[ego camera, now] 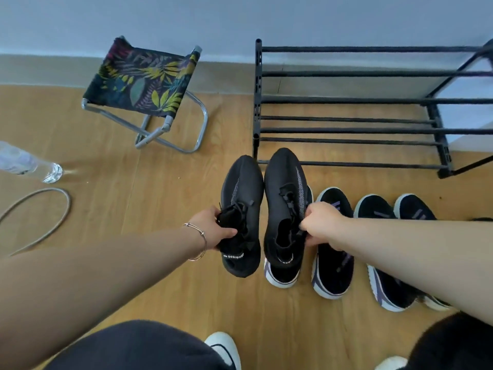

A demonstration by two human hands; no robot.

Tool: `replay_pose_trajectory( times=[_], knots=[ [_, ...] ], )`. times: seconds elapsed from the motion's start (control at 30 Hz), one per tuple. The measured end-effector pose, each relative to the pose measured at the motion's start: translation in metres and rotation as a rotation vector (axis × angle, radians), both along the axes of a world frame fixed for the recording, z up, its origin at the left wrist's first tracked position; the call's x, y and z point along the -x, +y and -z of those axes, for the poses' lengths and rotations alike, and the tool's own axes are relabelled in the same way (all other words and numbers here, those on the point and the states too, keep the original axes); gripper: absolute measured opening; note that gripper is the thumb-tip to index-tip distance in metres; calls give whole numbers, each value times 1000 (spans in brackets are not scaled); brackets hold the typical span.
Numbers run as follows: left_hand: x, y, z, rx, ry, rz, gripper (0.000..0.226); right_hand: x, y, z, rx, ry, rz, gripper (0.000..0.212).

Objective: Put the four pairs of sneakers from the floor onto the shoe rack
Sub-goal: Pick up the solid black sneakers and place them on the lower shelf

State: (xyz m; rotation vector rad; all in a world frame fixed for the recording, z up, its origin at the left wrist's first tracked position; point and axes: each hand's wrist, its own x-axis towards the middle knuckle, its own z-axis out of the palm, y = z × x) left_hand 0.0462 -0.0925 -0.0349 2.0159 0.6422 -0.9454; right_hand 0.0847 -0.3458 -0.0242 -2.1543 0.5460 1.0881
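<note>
So the person's got one all-black knit sneaker in each hand, held side by side, toes pointing at the shoe rack [373,100]. Left hand [213,227] fingers are clamped on the collar of the left black sneaker [241,206], right hand [321,226] fingers pinch the collar of the right black sneaker [285,198]. Rack bars are bare. Four black-and-purple sneakers with white soles [332,265] sit in a row on the wooden floor [120,204], right of and partly under the held pair. Folding stool [144,84] far left, water bottle [29,162] at the left edge.

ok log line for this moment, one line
phase: carry to rack | left hand: holds all-black sneaker | right hand: holds its mate | shoe rack: bare | white-soled sneakers: on floor
</note>
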Motion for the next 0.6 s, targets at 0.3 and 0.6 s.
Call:
replay_pose_trajectory(
  times=[0.3, 0.6],
  knots=[
    [-4, -65, -2, -28, -4, 3, 37, -30, -66, -28, -6, 2, -74, 12],
    [-59, -121, 3, -218, -169, 37, 54, -61, -111, 0, -31, -200, 98, 11]
  ],
)
